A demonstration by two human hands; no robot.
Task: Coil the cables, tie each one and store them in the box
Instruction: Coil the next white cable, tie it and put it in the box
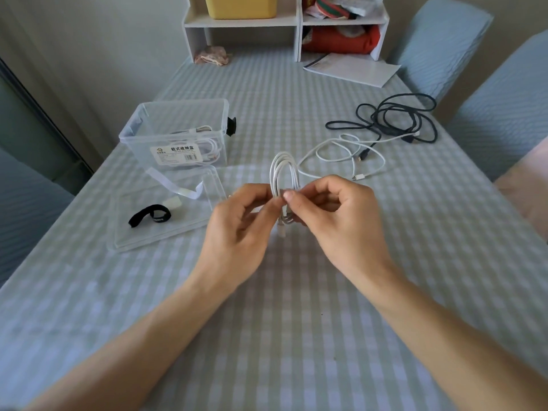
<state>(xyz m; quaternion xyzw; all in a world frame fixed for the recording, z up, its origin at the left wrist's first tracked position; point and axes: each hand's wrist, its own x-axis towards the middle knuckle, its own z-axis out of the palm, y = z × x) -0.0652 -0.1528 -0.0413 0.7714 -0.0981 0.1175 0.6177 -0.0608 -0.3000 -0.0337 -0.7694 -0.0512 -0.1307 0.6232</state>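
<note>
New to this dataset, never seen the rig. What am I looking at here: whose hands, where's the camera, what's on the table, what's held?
There is no robot: a person works with bare hands. The single picture comes from a wide-angle camera on the person's head, looking forward and down.

The left hand and right hand both pinch a coiled white cable, held upright above the green checked tablecloth.

On the cloth lie a clear plastic storage box with cables already inside, its clear flat lid carrying a black strap tie and white strips, a loose white cable, and a tangled dark blue cable. Behind stand a white shelf unit and some white papers.
</note>
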